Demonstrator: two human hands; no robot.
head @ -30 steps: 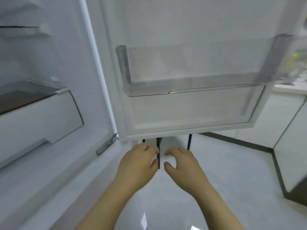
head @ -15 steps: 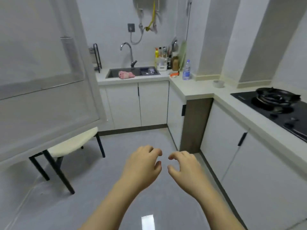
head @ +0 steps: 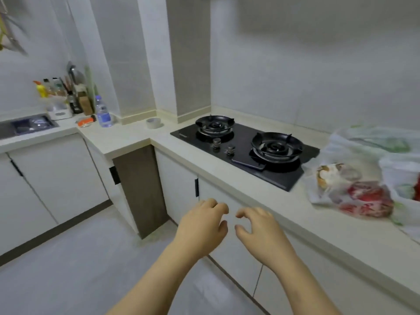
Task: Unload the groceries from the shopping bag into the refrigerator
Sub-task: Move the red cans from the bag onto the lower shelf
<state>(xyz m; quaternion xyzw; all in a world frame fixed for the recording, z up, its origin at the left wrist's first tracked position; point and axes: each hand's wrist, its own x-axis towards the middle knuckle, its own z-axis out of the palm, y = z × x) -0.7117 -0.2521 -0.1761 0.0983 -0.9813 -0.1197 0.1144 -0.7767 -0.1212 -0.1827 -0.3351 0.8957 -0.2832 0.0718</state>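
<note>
Groceries are seen inside thin, translucent white plastic shopping bags (head: 354, 153) heaped at the right end of the cream countertop (head: 250, 189), close to its front edge. A red packet (head: 368, 198) and a pale brown-and-white item (head: 329, 173) are visible through the film; what they are cannot be told. Just left of the bags a black glass two-burner gas hob (head: 245, 144) is set into the countertop, and a dark flat phone (head: 248, 164) is laid on its front edge. The left hand (head: 202, 226) and the right hand (head: 259, 230) are held side by side, apart, before the white cabinet doors (head: 179, 178) below the countertop's front edge; the fingers of both are loosely curled and nothing is held. Towards the far corner a grey roll of tape (head: 153, 123) and a clear water bottle (head: 103, 112) are placed, with a steel sink (head: 27, 126) at the far left.
</note>
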